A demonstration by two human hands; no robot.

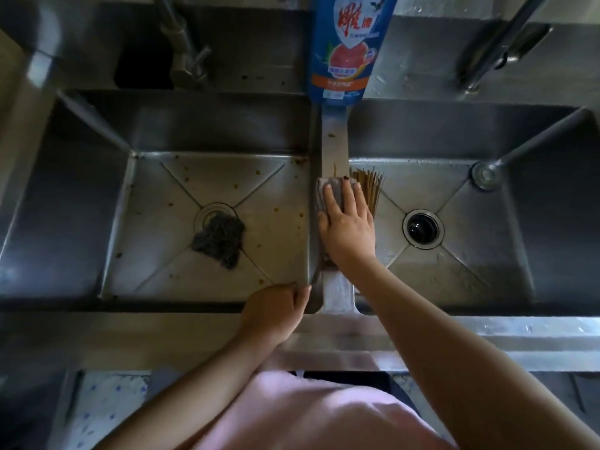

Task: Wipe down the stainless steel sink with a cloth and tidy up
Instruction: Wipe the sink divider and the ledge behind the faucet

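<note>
On the sink [334, 141] divider, the right hand [347, 228] presses the cloth [337, 189] flat-fingered; the left hand [276, 308] grips the rim. Soft and limp, the cloth likely needs palm pressure.

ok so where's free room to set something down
Free: right basin, right of the drain; left basin, left of the scourer. Crowded along the divider: bottle, cloth under right hand, brush, left hand gripping front rim.
</note>
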